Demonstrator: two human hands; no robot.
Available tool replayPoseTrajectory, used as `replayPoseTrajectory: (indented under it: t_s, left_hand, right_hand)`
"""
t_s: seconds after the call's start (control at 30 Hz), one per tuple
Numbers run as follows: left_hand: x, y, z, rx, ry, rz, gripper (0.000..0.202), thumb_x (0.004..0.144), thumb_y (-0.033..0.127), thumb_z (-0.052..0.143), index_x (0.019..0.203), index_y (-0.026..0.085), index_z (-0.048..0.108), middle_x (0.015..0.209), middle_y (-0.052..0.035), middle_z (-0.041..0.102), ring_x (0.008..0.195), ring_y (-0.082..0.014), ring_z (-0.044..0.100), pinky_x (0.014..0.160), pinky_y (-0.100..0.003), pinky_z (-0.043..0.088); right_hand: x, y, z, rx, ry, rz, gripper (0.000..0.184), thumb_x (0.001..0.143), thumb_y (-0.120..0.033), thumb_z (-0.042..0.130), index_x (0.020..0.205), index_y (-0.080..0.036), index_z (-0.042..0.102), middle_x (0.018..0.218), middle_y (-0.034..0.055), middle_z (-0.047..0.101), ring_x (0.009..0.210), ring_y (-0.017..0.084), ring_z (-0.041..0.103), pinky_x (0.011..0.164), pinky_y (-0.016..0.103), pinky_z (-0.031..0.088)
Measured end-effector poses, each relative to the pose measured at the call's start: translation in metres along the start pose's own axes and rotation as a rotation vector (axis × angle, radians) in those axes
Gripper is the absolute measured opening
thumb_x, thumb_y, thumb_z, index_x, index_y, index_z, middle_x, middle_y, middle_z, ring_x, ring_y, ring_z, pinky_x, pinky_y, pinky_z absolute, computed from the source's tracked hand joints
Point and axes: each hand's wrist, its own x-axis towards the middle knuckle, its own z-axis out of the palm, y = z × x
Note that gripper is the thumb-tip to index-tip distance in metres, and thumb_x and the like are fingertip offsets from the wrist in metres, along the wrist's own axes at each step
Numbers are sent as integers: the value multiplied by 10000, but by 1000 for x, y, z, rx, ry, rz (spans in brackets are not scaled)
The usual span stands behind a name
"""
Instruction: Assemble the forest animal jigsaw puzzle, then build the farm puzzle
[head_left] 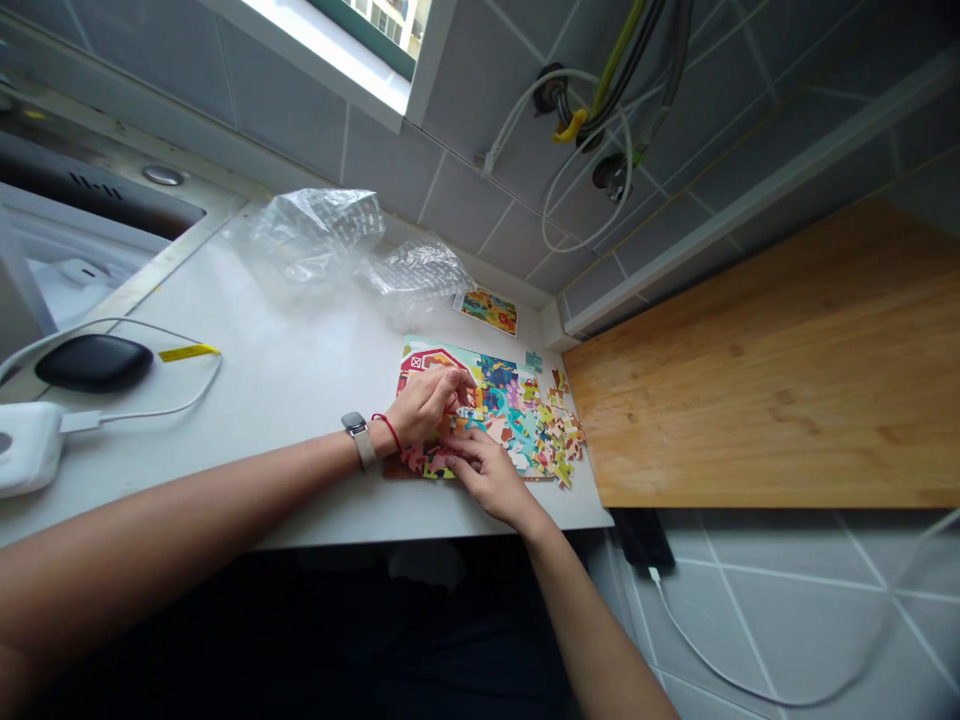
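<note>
A colourful jigsaw puzzle (499, 372) lies on the white counter, with a red barn at its upper left and a dark blue patch near its top. My left hand (429, 402), with a watch and a red cord at its wrist, is over the barn side. Its fingers are bent and drawn together; whatever they pinch is hidden. Just below, my right hand (489, 472) rests on the lower middle of the puzzle, fingers stretched to the left and thumb apart from them. Loose puzzle pieces (561, 440) are heaped across the right side.
Crumpled clear plastic wrap (322, 235) and a small picture card (489, 310) lie behind the puzzle. A wooden board (750, 390) borders the right. At left are a black oval device (95, 362), a white charger (28, 450) with a cable, and a sink (90, 180).
</note>
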Motion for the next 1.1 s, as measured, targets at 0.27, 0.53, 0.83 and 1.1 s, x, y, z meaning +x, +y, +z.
replayPoseTrajectory:
  t_s: [0.27,0.53,0.83,1.1]
  left_hand:
    - [-2,-2,1,16,2,-18,743,1089,663,171,982,174,721,846,-77,718,797,-208,661,753,-344,534]
    - [-2,0,1,36,7,7,720,1106,617,175,974,169,724,803,-71,714,791,-208,656,759,-342,525]
    - [-1,-2,1,25,-2,-12,723,1098,637,177,980,178,722,848,-83,726,814,-212,661,777,-354,539]
    - [-2,-1,2,25,12,-30,701,1101,625,190,962,182,716,892,-84,732,821,-210,669,787,-355,550]
  right_hand:
    - [4,-9,1,-99,27,31,221,929,-211,749,1126,-259,837,1079,77,637,979,209,668,899,358,595]
    - [4,-14,5,-194,39,15,216,922,-180,757,1088,-286,847,1060,62,609,1011,212,658,1015,398,560]
    - [5,-6,-1,0,85,29,323,868,-267,813,1190,-259,804,1040,57,695,850,184,666,813,337,592]
    - [-1,5,0,239,136,124,425,851,-446,813,1217,-230,801,1102,106,746,943,239,743,842,378,635]
